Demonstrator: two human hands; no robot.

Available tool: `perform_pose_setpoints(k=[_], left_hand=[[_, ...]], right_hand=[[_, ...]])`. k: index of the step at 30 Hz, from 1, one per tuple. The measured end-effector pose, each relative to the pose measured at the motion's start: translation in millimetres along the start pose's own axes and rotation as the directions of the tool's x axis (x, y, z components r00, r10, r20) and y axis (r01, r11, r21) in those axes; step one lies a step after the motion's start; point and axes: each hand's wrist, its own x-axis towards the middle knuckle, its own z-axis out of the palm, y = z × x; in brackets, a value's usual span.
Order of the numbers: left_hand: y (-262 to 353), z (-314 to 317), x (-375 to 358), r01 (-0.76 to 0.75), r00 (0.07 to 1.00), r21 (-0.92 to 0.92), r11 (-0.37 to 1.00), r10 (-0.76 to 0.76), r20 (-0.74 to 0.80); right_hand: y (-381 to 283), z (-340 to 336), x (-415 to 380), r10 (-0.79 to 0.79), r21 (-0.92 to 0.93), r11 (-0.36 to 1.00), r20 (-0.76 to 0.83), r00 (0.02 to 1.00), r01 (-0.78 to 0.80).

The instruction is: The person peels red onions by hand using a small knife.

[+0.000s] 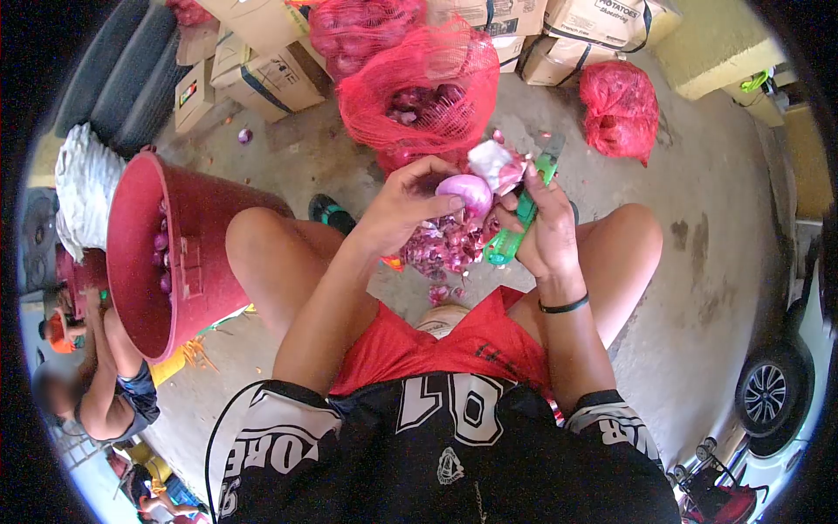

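Note:
Pinched in my left hand [403, 208] is a red onion [469, 193], its smooth pale-purple surface facing up. My right hand [552, 237] grips a green utility knife [508, 242], its blade end pointing away from me. A pale piece of onion skin [495, 166] shows between the two hands, at the right fingertips. Below them, between my knees, lies a heap of purple onion skins [449, 249]. Just beyond my hands, an open red mesh sack [371, 109] has onions [419, 105] in it.
A large red tub [209, 205] with onions inside stands tilted at left. Cardboard boxes [271, 79] and another onion sack [358, 39] line the back. A red bag [618, 109] sits at right. Another person [109, 384] is at far left; a car wheel [768, 395] is at right.

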Motion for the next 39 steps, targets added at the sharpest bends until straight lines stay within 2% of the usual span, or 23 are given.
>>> perform_pose_setpoints(k=[2,3,6,9,12,16,18,20,21,23,24,25,28,29,32,33,35,38,39], left_hand=[[-7,-1,1,-0.01,1.0,-0.14,0.99,0.012,0.008],[-7,-3,0,-0.012,1.0,-0.162,0.987,0.014,0.011],[-11,-8,1,-0.018,1.0,-0.224,0.974,0.021,0.015],[-17,-11,1,-0.038,0.999,-0.273,0.961,0.038,-0.004],[-16,-11,2,-0.065,0.998,-0.308,0.949,0.06,-0.024],[-11,-14,3,-0.094,0.995,-0.349,0.932,0.073,-0.074],[-5,-9,3,-0.099,0.993,-0.389,0.916,0.066,-0.098],[1,-5,4,-0.09,0.994,-0.457,0.885,0.048,-0.102],[-1,-6,5,-0.103,0.99,-0.438,0.893,0.048,-0.134],[-6,-12,6,-0.126,0.979,-0.397,0.909,0.05,-0.197],[-7,-13,6,-0.124,0.979,-0.412,0.903,0.042,-0.201],[-8,-13,7,-0.121,0.978,-0.426,0.897,0.035,-0.205],[-2,-9,6,-0.134,0.98,-0.436,0.89,0.054,-0.19],[0,-7,5,-0.141,0.981,-0.435,0.889,0.067,-0.181],[-3,-7,3,-0.197,0.977,-0.362,0.911,0.151,-0.151],[-3,-5,2,-0.26,0.958,-0.195,0.946,0.228,-0.174],[-4,1,3,-0.356,0.908,0.151,0.922,0.38,-0.178],[-3,7,1,-0.418,0.87,0.372,0.829,0.483,-0.097],[-3,7,1,-0.41,0.872,0.391,0.824,0.48,-0.097]], right_hand=[[-2,1,2,-0.02,0.098,0.995,-0.005,1.0,0.02],[-4,1,3,-0.024,0.088,0.996,0.027,0.999,0.022],[-6,7,1,-0.022,0.113,0.993,-0.015,1.0,0.024],[-3,-4,2,-0.038,0.224,0.974,0.08,0.996,0.019],[-6,-7,3,-0.093,0.268,0.96,0.032,0.995,0.081],[-18,-6,1,-0.144,0.144,0.978,-0.04,0.989,0.148],[-18,-6,2,-0.172,-0.13,0.979,-0.13,0.977,0.155],[-12,-15,3,-0.208,-0.428,0.896,-0.17,0.963,0.119],[-12,-18,4,-0.205,-0.625,0.779,-0.192,0.96,0.042],[0,-23,5,-0.371,-0.931,0.317,0.055,0.927,0.183],[4,-18,5,-0.395,-0.971,0.036,0.202,0.896,0.235],[0,-4,-2,-0.262,-0.981,0.092,0.139,0.955,0.169],[17,-4,0,-0.34,-0.941,0.121,0.259,0.904,0.316],[16,-4,-3,-0.249,-0.962,0.128,0.206,0.946,0.243],[17,-3,-2,-0.251,-0.919,0.166,0.31,0.917,0.356],[17,0,-2,-0.264,-0.912,0.172,0.322,0.909,0.373],[18,6,-3,-0.29,-0.897,0.184,0.341,0.894,0.401],[17,10,-2,-0.256,-0.898,0.191,0.343,0.904,0.396],[18,11,-2,-0.255,-0.893,0.179,0.363,0.896,0.413]])
